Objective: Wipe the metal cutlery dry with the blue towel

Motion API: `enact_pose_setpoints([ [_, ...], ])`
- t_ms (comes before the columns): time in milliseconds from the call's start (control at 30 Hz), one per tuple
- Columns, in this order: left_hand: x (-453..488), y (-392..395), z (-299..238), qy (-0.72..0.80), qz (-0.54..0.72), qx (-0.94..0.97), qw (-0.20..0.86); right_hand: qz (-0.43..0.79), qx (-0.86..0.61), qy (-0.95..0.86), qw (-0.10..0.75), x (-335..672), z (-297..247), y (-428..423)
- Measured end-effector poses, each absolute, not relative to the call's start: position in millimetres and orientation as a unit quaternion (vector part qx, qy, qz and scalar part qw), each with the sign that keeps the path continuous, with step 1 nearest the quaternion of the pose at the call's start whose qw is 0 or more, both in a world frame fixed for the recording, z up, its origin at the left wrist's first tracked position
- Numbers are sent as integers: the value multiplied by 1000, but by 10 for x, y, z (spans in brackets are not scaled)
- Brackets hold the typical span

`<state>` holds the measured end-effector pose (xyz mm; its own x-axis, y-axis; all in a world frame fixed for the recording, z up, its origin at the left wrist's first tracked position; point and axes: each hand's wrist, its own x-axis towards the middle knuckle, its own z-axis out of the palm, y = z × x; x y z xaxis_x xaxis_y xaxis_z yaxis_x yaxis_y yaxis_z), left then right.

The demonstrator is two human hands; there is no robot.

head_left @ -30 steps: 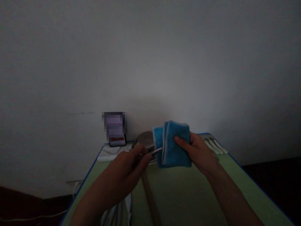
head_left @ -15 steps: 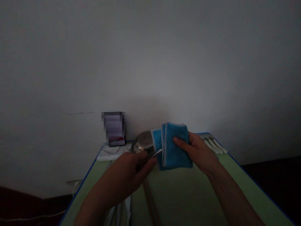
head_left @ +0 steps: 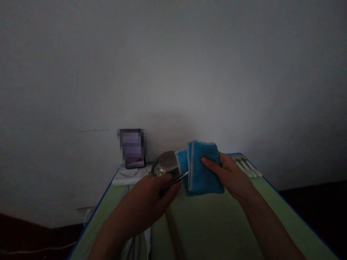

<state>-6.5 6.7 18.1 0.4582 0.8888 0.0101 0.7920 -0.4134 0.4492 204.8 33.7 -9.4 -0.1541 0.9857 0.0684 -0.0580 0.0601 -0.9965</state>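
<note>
My left hand is closed around a slim shiny metal utensil. Its far end goes in among the folds of a blue cloth, so I cannot tell its kind. The folded cloth has pale edging and is gripped by my right hand, thumb on the near face and the other fingers hidden behind. Both hands are above the green table, close together. Just behind the cloth sits a round metal vessel, partly covered by it and by my left hand.
A blurred-out phone-like device stands at the back left by the wall. Near it lies a flat white item. Several white-handled utensils lie at the back right. Chopsticks and pale utensils are at the front of the green table.
The cloth and my right hand have shifted very slightly to the right. A little more of the metal utensil shows by my left fingers. Both grips are unchanged.
</note>
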Motion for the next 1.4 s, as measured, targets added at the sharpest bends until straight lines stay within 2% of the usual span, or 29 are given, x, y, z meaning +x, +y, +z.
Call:
enact_pose_setpoints([
  [1400, -45, 77, 187, 511, 111, 827, 208, 552, -435, -537, 467, 2058, -68, 348],
])
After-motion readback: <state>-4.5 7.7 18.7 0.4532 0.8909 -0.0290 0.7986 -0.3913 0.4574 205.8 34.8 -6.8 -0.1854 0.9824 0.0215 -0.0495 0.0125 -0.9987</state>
